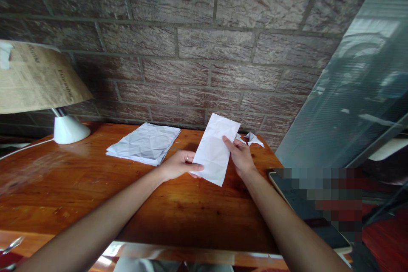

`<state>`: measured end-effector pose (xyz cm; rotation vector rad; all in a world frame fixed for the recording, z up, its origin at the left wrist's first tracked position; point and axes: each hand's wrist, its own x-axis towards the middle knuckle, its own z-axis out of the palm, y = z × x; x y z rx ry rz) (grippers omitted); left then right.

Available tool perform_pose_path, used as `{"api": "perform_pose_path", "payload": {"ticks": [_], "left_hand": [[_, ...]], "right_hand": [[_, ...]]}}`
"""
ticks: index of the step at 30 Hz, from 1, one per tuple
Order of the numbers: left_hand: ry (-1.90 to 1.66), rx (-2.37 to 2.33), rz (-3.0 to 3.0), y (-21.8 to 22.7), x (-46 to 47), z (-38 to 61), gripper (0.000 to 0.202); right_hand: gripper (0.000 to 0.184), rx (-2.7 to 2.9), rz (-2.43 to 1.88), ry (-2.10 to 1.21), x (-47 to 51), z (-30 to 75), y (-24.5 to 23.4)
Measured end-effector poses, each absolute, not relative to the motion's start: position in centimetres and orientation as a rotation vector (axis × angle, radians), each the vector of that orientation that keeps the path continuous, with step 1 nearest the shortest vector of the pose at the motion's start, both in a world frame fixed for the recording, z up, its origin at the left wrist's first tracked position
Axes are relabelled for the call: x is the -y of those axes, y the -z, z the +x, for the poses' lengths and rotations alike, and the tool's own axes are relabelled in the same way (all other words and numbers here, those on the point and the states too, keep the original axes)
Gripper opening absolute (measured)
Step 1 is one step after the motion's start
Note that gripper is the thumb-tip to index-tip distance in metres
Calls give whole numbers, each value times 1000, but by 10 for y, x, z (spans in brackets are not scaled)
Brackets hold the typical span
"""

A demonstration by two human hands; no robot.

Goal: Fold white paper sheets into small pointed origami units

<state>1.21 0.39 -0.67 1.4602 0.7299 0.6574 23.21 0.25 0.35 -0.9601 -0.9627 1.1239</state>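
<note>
A folded white sheet of paper (215,148) is held tilted above the wooden table (79,191), between both my hands. My left hand (178,165) pinches its lower left edge, thumb on top; a ring shows on one finger. My right hand (240,155) grips the right edge, with the thumb lying across the front of the sheet. A stack of creased white sheets (145,143) lies flat on the table just left of my left hand.
Small folded white paper pieces (253,139) lie at the table's back right corner. A lamp with a white base (66,128) and newsprint shade (35,77) stands at the back left. A brick wall (204,51) runs behind; a dark tablet (299,204) lies at the right edge.
</note>
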Motion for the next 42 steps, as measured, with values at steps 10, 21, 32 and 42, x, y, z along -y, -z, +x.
{"api": "perform_pose_path", "payload": {"ticks": [10, 21, 32, 42], "left_hand": [[-734, -722, 1424, 7, -3, 12, 52], [-1045, -915, 1270, 10, -5, 20, 54], [-1201, -830, 1060, 14, -15, 19, 44], [-1369, -807, 1044, 17, -22, 15, 53]], "right_hand": [[45, 1095, -1039, -1095, 1, 228, -2], [43, 1293, -1031, -1353, 9, 216, -5], [40, 1257, -1028, -1494, 10, 219, -3], [43, 1469, -1123, -1547, 11, 215, -1]]}}
